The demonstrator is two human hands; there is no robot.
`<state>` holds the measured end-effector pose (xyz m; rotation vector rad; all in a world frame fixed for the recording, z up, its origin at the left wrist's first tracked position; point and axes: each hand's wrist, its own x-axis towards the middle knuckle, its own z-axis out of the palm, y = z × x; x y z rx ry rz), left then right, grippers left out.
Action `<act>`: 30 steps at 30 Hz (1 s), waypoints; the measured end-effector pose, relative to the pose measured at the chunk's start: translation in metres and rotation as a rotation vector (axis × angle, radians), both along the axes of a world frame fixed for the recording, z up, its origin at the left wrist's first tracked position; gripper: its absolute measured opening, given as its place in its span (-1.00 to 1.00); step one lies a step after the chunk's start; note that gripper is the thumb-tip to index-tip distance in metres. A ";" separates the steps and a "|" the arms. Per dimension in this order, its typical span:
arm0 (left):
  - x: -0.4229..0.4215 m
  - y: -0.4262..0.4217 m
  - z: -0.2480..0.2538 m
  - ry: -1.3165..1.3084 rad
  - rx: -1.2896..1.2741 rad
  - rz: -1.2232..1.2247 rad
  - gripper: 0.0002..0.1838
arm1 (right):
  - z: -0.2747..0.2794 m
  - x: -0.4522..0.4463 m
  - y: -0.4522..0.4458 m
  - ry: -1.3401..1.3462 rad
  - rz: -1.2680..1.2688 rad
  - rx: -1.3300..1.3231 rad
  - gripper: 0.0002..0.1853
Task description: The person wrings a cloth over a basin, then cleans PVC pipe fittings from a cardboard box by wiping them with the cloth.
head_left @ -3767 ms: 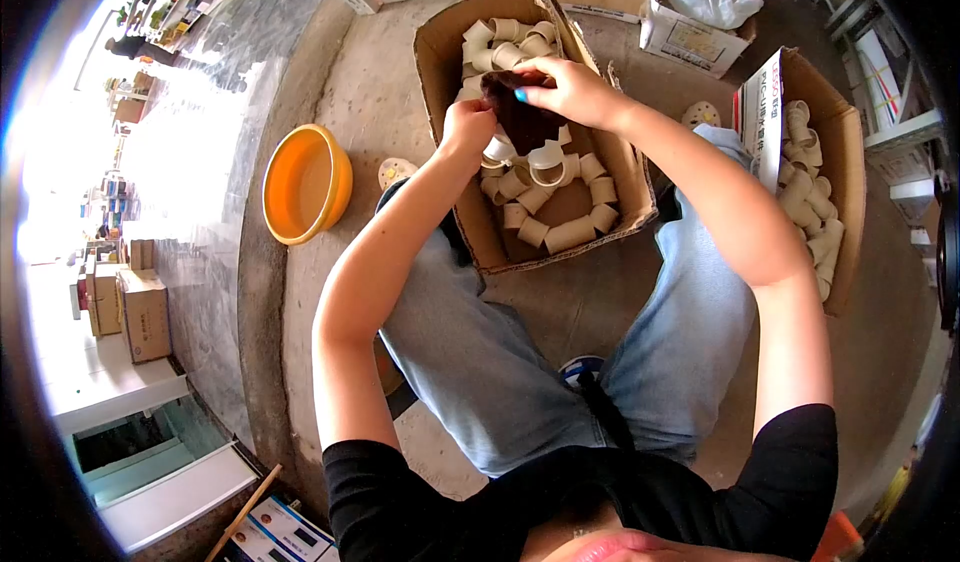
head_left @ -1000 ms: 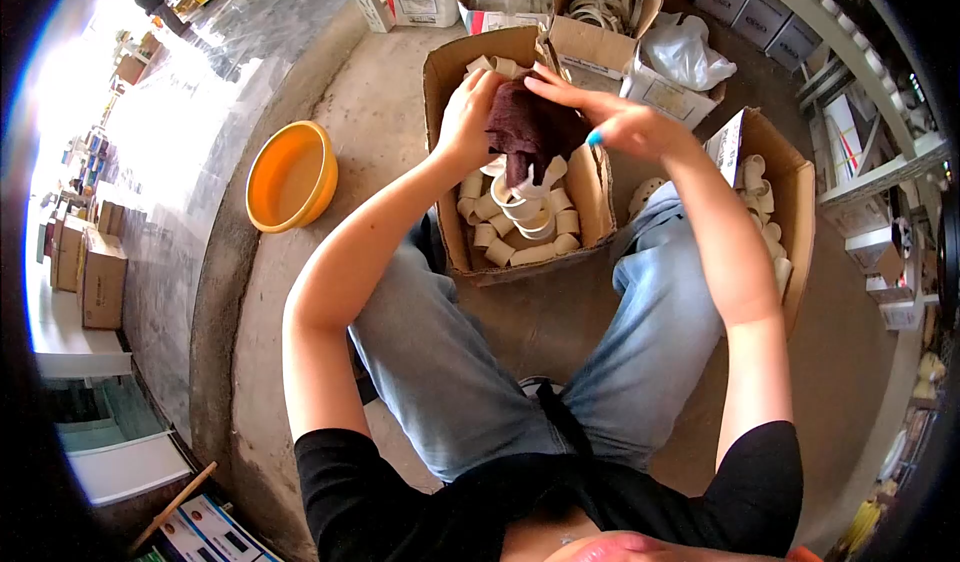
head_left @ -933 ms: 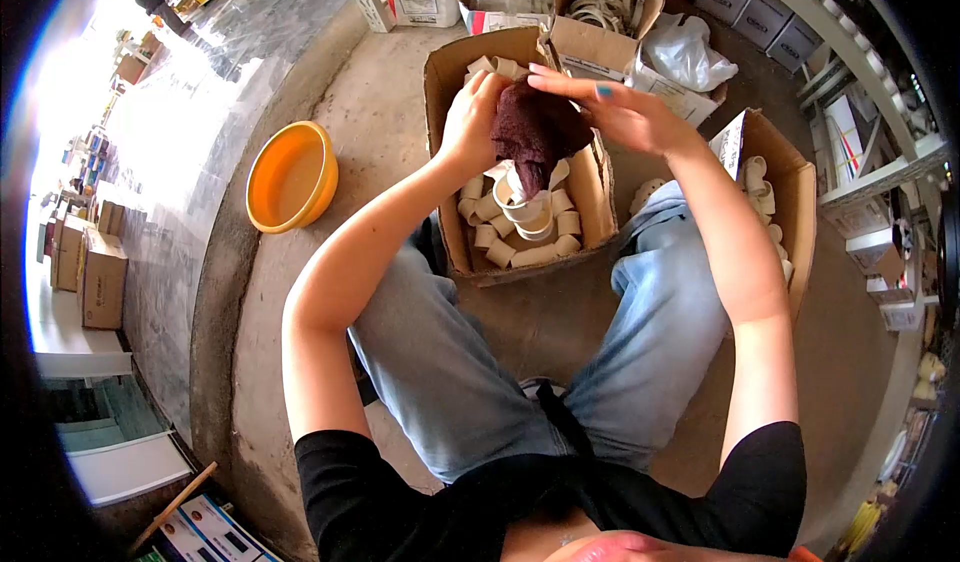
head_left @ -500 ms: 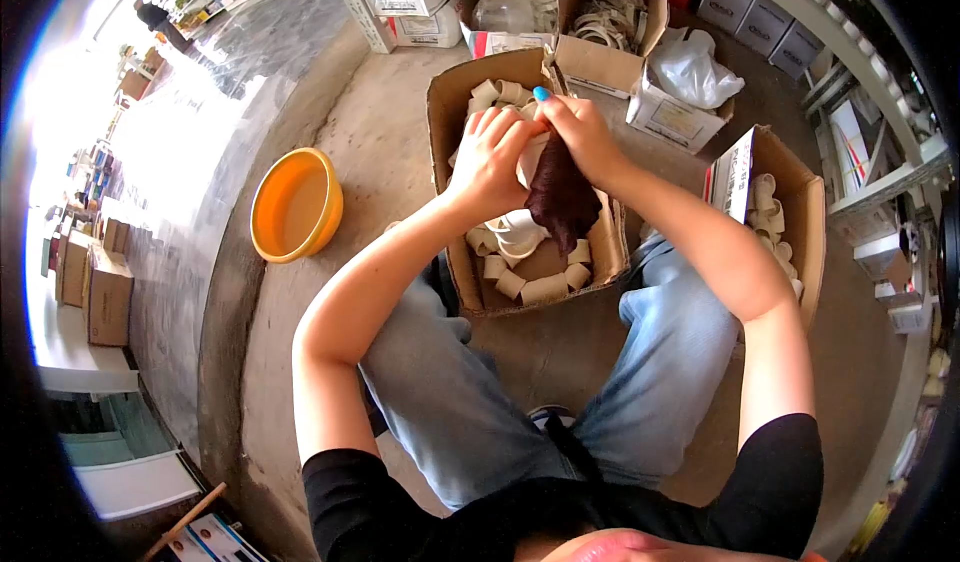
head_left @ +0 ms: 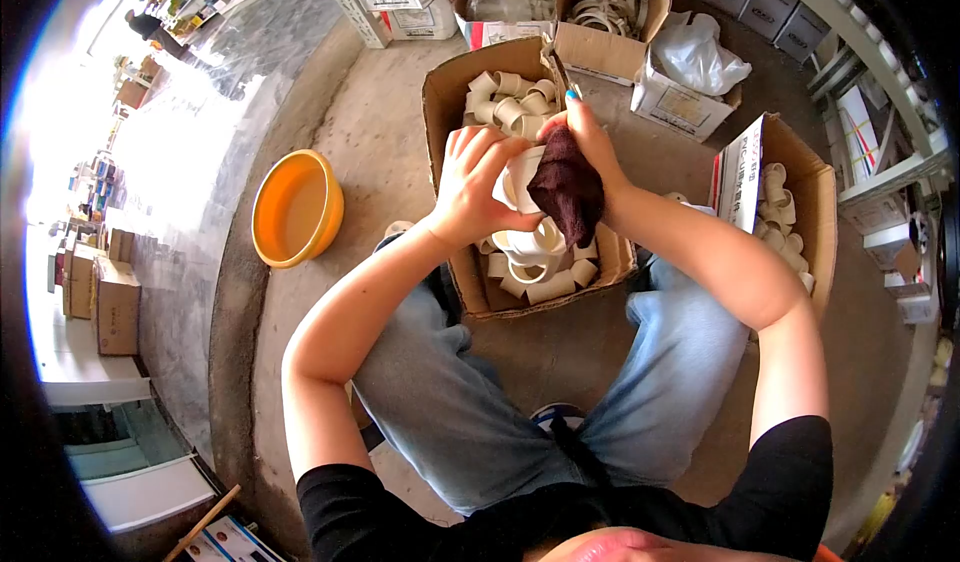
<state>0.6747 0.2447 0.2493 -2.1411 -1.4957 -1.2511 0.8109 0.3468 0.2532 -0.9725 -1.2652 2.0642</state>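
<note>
Above the open cardboard box between my knees, my left hand (head_left: 478,180) is wrapped round a white plastic pipe fitting (head_left: 516,180). Closed on a dark maroon cloth (head_left: 568,194), my right hand (head_left: 592,152) presses it against the fitting's right side. The cloth hangs down and hides part of the fitting. Below the hands, a larger white fitting (head_left: 532,252) lies in the cardboard box (head_left: 447,122). Many cream pipe fittings (head_left: 508,112) fill the rest of that box.
An orange basin (head_left: 297,210) stands on the concrete floor to the left. Another box of fittings (head_left: 815,197) is by my right knee. Several boxes, one with a plastic bag (head_left: 700,54), stand ahead. Metal shelving (head_left: 890,177) lines the right. A person (head_left: 152,30) is far off.
The fitting is turned so more of its white side shows, and my left hand's grip has opened wider round it. My right hand and the cloth have shifted slightly. The camera view moved a little.
</note>
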 end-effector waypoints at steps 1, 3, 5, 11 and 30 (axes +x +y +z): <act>0.000 -0.001 0.001 0.025 -0.006 0.020 -0.32 | 0.000 0.003 -0.003 0.083 0.015 -0.138 -0.56; 0.002 -0.001 0.004 0.073 -0.016 0.054 -0.35 | 0.002 0.009 -0.010 0.250 0.039 -0.412 -0.55; -0.002 0.005 0.004 0.028 -0.063 0.101 -0.32 | 0.009 0.005 -0.016 0.232 -0.094 -0.412 -0.62; -0.006 0.010 -0.007 -0.028 -0.103 0.096 -0.36 | -0.018 -0.005 -0.016 0.074 -0.052 0.043 -0.65; 0.007 0.026 -0.006 -0.082 -0.228 -0.057 -0.46 | 0.003 -0.011 0.013 -0.564 0.042 0.966 -0.48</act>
